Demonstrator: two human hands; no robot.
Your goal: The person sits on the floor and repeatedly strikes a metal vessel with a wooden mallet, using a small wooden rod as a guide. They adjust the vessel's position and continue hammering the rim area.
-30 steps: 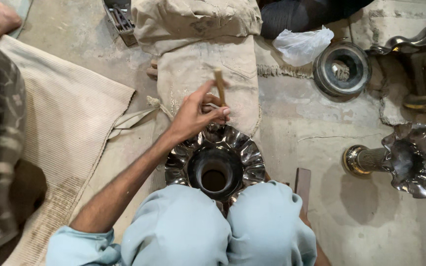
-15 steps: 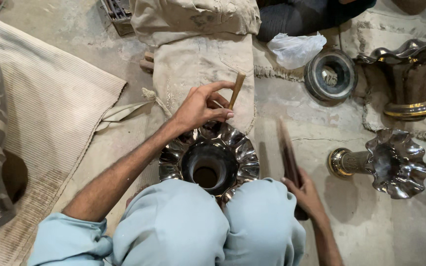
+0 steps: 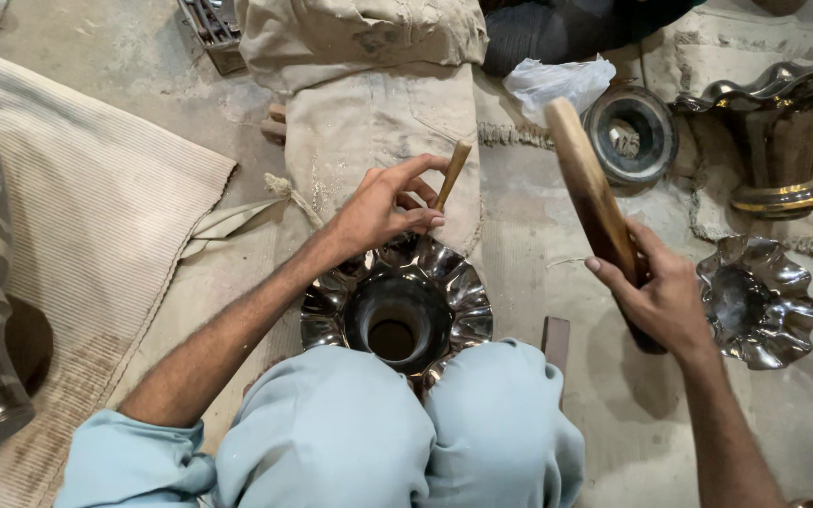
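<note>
While left hand [image 3: 378,209] pinches wooden peg [image 3: 452,175] over fluted vase [image 3: 397,315]; right hand [image 3: 665,299] grips mallet [image 3: 595,202]

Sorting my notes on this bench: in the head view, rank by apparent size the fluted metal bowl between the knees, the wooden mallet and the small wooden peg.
1. fluted metal bowl
2. wooden mallet, raised nearer the camera, so unsure
3. small wooden peg

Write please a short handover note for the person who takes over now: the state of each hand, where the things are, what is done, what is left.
Left hand: pinches a small wooden peg, its tip at the fluted rim of the shiny metal vase.
Right hand: grips a long wooden stick, raised above the floor.
Vase: held between the knees, mouth up.
Nearby: a second fluted vase lying at right, a metal ring behind.
Done: cannot tell how much of the rim is worked.
Left: probably striking the peg; stick is not touching it yet.
</note>
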